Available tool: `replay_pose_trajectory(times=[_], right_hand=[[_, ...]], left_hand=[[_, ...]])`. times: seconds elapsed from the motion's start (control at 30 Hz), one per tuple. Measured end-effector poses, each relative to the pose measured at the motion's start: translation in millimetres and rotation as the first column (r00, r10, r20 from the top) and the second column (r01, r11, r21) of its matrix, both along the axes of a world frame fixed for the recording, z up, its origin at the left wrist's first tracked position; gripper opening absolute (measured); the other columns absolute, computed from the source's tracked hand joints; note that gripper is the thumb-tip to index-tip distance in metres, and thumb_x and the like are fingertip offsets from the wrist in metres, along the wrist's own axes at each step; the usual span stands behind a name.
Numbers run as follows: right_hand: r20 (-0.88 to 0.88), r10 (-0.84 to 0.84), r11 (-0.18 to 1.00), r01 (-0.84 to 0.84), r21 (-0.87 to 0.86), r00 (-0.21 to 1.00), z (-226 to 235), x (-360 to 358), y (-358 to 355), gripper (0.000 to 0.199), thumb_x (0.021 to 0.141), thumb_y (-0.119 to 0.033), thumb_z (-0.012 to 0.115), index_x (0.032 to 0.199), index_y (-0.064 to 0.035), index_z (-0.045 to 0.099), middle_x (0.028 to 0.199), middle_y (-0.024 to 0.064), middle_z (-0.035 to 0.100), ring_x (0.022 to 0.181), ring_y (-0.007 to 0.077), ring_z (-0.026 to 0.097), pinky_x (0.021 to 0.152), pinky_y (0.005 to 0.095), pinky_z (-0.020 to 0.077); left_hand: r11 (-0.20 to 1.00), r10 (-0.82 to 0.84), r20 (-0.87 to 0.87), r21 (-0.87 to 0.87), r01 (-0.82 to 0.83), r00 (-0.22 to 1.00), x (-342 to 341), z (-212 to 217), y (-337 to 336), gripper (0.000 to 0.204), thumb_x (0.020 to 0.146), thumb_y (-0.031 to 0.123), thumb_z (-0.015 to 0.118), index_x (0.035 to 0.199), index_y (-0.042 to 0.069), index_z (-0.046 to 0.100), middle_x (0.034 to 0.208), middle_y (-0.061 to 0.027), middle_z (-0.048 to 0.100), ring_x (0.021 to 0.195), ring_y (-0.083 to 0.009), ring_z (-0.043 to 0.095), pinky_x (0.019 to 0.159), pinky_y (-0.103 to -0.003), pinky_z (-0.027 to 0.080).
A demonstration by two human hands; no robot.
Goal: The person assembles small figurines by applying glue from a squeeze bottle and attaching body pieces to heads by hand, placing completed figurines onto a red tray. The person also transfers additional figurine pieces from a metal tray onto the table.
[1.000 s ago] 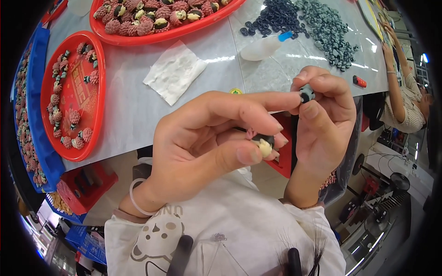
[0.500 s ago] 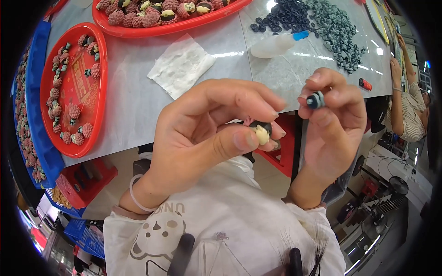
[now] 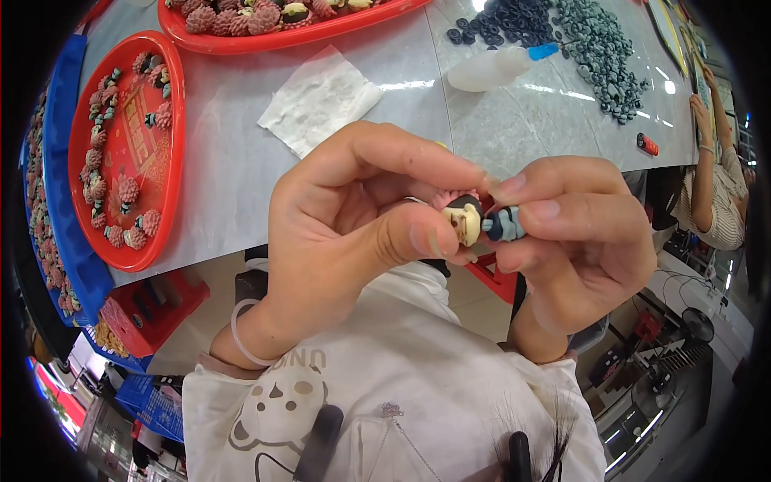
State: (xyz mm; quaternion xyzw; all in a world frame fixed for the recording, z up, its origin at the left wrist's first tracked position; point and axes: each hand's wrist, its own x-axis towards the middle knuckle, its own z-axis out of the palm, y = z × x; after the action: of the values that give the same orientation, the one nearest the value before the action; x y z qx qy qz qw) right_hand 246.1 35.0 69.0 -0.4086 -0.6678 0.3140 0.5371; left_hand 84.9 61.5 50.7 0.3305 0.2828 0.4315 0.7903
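Observation:
Between the thumb and fingers of my left hand (image 3: 345, 217) is a small figurine head (image 3: 464, 218) with a cream face, black band and pink petal-like hair. My right hand (image 3: 582, 233) pinches a small blue-green striped figurine body (image 3: 504, 223) by its far end. The body's narrow end meets or nearly meets the underside of the head; the exact contact is too small to make out. Both hands are close together over the table's front edge, fingertips almost touching. Part of the head is hidden behind my left thumb.
A red oval tray (image 3: 178, 161) with joined figurines stands left, beside a blue crate (image 3: 68, 161). Another red tray (image 3: 321, 34) holds heads at the back. White tissue (image 3: 321, 100), a squeeze bottle (image 3: 490, 71), dark rings (image 3: 514, 24), green-grey pieces (image 3: 598, 60) and a red cylinder (image 3: 647, 145) lie about.
My right hand has moved left and turned, bringing the body from apart up to the head. My left hand keeps hold of the head, its face now more visible.

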Motion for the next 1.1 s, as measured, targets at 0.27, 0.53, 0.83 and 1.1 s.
replay_pose_trajectory(times=[0.27, 0.53, 0.83, 1.1], right_hand=[[0.238, -0.099, 0.988, 0.067, 0.138, 0.966, 5, -7, -2, 0.027, 0.064, -0.006, 0.073, 0.082, 0.0005, 0.056, 0.079, 0.018, 0.059, 0.064, 0.0195, 0.06, 0.052, 0.0238, 0.0464], [0.251, -0.212, 0.964, 0.16, 0.21, 0.945, -1, -19, 2, 0.03, 0.058, -0.003, 0.075, 0.082, 0.0004, 0.057, 0.077, 0.016, 0.06, 0.063, 0.0208, 0.059, 0.052, 0.0251, 0.0461], [0.217, -0.489, 0.872, 0.468, 0.143, 0.845, -15, 29, 7, 0.035, 0.068, -0.005, 0.066, 0.102, -0.0017, 0.057, 0.106, 0.0148, 0.051, 0.09, 0.0194, 0.052, 0.074, 0.0285, 0.0405], [0.168, -0.214, 0.922, 0.256, -0.291, 0.962, -29, 18, 53, 0.033, 0.081, -0.005, 0.057, 0.112, 0.0054, 0.048, 0.103, 0.0111, 0.058, 0.092, 0.0166, 0.056, 0.081, 0.0269, 0.0424]], left_hand=[[0.981, 0.027, -0.098, 0.192, -0.007, 0.995, -5, -9, 2, 0.043, 0.07, 0.036, 0.071, 0.09, 0.002, 0.054, 0.082, -0.0086, 0.056, 0.073, -0.0116, 0.057, 0.064, -0.021, 0.047], [0.974, 0.108, -0.162, 0.214, -0.072, 0.981, -8, -3, 3, 0.043, 0.066, 0.03, 0.075, 0.091, 0.0, 0.056, 0.081, -0.0084, 0.056, 0.073, -0.0128, 0.056, 0.064, -0.021, 0.046], [0.725, 0.631, -0.591, 0.679, -0.113, 0.503, -96, 32, 43, 0.025, 0.082, 0.007, 0.054, 0.105, -0.003, 0.055, 0.108, -0.0125, 0.055, 0.095, -0.0172, 0.053, 0.084, -0.028, 0.041], [0.551, 0.765, -0.639, 0.713, 0.434, 0.079, -55, 24, 115, 0.015, 0.078, 0.007, 0.053, 0.091, 0.0, 0.055, 0.088, -0.0155, 0.054, 0.086, -0.0324, 0.052, 0.076, -0.039, 0.042]])
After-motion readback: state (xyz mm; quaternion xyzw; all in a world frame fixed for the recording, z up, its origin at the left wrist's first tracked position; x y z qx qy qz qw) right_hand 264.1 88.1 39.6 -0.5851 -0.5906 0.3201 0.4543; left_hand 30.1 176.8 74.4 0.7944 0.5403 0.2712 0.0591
